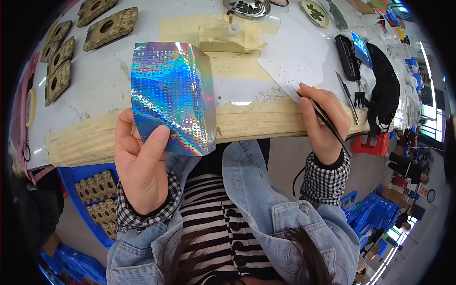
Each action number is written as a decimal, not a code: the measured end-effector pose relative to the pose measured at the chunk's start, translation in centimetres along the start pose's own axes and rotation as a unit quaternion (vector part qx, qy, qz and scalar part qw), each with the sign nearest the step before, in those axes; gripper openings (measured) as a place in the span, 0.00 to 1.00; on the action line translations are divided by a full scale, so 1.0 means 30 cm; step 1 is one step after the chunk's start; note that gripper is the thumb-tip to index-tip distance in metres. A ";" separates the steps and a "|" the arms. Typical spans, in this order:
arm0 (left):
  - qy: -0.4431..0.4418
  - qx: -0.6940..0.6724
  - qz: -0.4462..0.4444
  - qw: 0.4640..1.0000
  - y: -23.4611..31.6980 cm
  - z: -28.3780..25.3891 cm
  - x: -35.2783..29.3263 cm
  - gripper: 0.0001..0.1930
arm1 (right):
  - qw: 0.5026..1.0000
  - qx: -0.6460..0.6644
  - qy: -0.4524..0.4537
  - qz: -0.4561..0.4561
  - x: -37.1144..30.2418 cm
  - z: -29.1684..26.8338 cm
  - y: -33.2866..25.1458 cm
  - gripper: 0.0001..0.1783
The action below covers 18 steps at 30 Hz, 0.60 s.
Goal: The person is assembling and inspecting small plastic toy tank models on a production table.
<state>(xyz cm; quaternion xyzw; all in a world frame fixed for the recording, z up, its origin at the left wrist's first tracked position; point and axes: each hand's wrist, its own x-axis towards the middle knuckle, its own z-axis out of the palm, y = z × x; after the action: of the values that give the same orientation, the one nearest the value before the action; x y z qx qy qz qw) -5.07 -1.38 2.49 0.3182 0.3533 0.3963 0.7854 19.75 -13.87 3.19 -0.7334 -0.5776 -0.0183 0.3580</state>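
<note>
Between thumb and fingers, my left hand (pixel 142 166) grips a shiny holographic sheet (pixel 164 90), raised at the table's front edge. Rows of tiny cut-out marks cover the sheet, and its right side curls. My right hand (pixel 327 126) is closed around dark tweezers (pixel 336 133), which slant across the palm. Their tips lie near the fingertips, close to white paper (pixel 299 54) dotted with tiny dark specks. Whether the tips pinch anything is too small to tell. A tape-covered block (pixel 228 38) with a small translucent cup (pixel 234 29) stands beyond the sheet.
Camouflage-patterned casings (pixel 111 29) lie at the far left, near a tape roll (pixel 30 108). Round dishes (pixel 259 15) of small green pieces stand at the back. A pen-like tool (pixel 349 97) and black case (pixel 347 57) lie right. Below left, a blue tray (pixel 71 178) holds more casings.
</note>
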 end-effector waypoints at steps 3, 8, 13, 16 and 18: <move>-0.001 -0.005 0.001 1.000 0.002 0.002 -0.002 0.19 | 0.999 -0.027 -0.020 -0.031 0.019 -0.012 -0.004 0.10; -0.001 -0.005 -0.001 1.000 0.004 0.005 -0.002 0.18 | 0.998 -0.034 -0.055 -0.018 0.034 -0.024 -0.023 0.08; -0.003 -0.010 -0.004 1.000 0.004 0.000 -0.002 0.18 | 0.994 -0.029 -0.096 -0.035 0.050 -0.035 -0.020 0.07; -0.002 -0.013 0.002 1.000 0.001 0.003 -0.003 0.18 | 0.993 0.001 -0.114 -0.028 0.051 -0.043 -0.016 0.06; 0.000 -0.016 0.004 1.000 0.000 0.005 -0.004 0.18 | 0.993 0.022 -0.114 -0.022 0.049 -0.045 -0.011 0.05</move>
<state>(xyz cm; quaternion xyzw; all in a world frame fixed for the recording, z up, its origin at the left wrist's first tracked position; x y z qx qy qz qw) -5.00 -1.50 2.62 0.3069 0.3452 0.4048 0.7892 20.46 -13.37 5.01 -0.7099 -0.6307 0.0706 0.3054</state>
